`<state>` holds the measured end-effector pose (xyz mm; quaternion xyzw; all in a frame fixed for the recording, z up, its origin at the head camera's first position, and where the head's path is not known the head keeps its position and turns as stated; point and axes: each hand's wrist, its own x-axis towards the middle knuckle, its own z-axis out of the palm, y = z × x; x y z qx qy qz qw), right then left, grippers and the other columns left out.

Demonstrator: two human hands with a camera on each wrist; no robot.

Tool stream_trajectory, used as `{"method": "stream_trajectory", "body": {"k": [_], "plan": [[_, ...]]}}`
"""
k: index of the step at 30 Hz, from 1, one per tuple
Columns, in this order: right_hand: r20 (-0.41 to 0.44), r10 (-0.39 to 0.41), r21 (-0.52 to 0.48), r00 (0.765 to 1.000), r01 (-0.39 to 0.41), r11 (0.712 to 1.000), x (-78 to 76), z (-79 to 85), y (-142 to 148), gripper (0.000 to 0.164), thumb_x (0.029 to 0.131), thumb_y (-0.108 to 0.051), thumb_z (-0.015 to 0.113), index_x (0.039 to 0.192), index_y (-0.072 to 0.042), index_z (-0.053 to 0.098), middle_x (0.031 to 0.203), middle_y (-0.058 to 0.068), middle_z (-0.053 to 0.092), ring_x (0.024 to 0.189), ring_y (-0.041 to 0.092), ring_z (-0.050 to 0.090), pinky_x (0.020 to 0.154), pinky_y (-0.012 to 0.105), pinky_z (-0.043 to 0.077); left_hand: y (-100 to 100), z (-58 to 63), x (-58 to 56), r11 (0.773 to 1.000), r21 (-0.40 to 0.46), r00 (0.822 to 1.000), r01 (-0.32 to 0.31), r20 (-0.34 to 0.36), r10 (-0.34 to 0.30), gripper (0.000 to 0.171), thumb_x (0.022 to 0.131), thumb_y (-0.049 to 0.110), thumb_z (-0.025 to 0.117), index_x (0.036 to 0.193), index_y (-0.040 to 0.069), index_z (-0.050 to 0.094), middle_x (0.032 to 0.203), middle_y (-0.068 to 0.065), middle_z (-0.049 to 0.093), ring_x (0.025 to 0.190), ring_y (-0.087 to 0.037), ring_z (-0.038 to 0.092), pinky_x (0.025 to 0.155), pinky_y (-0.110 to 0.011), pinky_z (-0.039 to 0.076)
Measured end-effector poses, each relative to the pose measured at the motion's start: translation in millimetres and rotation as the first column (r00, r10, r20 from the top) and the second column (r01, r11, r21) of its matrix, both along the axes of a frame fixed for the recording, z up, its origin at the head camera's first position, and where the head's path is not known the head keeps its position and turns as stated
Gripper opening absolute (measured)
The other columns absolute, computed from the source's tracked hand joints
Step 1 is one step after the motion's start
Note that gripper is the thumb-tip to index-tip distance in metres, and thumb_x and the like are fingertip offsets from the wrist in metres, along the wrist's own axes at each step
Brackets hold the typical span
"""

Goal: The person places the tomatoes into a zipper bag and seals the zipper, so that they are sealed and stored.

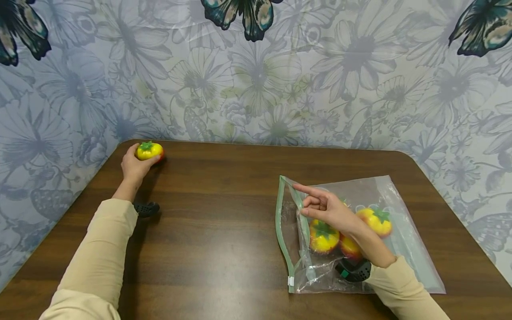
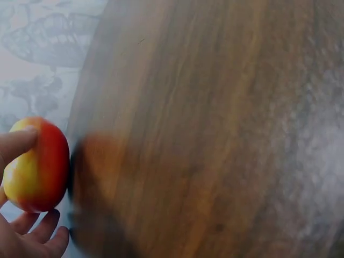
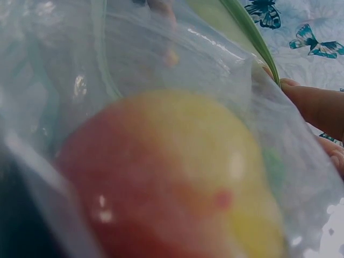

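Observation:
My left hand (image 1: 136, 168) grips a yellow-and-red, persimmon-like fruit (image 1: 149, 151) with a green leafy top, at the table's far left corner. In the left wrist view the thumb lies across the fruit (image 2: 40, 166), with fingers below it. On the right lies a clear zip bag (image 1: 412, 253) with a green-edged mouth facing left, partly open. My right hand (image 1: 326, 206) pinches the upper edge of that mouth, its index finger stretched out. Several similar fruits (image 1: 325, 236) sit inside the bag, partly hidden by the hand and wrist. One fruit (image 3: 177, 177) shows large through the plastic in the right wrist view.
The brown wooden table (image 1: 208, 231) has rounded far corners. A white slider (image 1: 290, 281) sits at the near end of the bag's green zip. Behind the table hangs a flower-and-butterfly patterned backdrop (image 1: 256, 89). Black wrist devices (image 1: 147, 209) are on both wrists.

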<state>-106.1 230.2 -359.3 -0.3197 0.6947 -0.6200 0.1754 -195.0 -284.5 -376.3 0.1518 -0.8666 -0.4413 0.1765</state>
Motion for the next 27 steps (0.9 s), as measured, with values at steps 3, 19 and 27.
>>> {"method": "stream_trajectory", "body": {"k": [3,19,27], "plan": [[-0.002,0.004,-0.005,1.000,-0.004,1.000,0.1,0.2,0.1,0.057,0.092,-0.001,0.057,0.144,0.001,0.032,0.090,0.012,0.060,0.073,0.024,0.052,0.059,0.028,0.042,-0.4,-1.6,0.8,1.000,0.005,0.999,-0.023,-0.022,0.024,0.074,0.087,0.020,0.067,0.145,-0.001,0.026,0.144,-0.022,0.031,0.130,-0.038,0.025,0.107,-0.046,0.018],[-0.010,0.004,-0.002,1.000,-0.004,1.000,-0.4,1.4,-1.2,0.058,0.092,-0.002,0.058,0.143,0.002,0.032,0.090,0.012,0.060,0.072,0.024,0.052,0.058,0.028,0.041,-3.9,-6.5,-1.4,0.997,-0.038,0.997,-0.073,-0.030,0.072,0.075,0.086,0.027,0.068,0.144,-0.002,0.030,0.142,-0.022,0.035,0.129,-0.038,0.026,0.108,-0.045,0.016],[0.003,-0.008,0.004,1.000,0.008,1.000,0.1,1.7,-1.8,0.058,0.092,-0.003,0.058,0.144,0.001,0.032,0.090,0.012,0.060,0.073,0.025,0.053,0.059,0.025,0.042,-3.1,-7.7,-5.4,0.995,-0.038,0.995,-0.089,-0.038,0.087,0.073,0.085,0.026,0.070,0.141,-0.002,0.033,0.140,-0.021,0.038,0.128,-0.036,0.030,0.108,-0.043,0.019]]}}
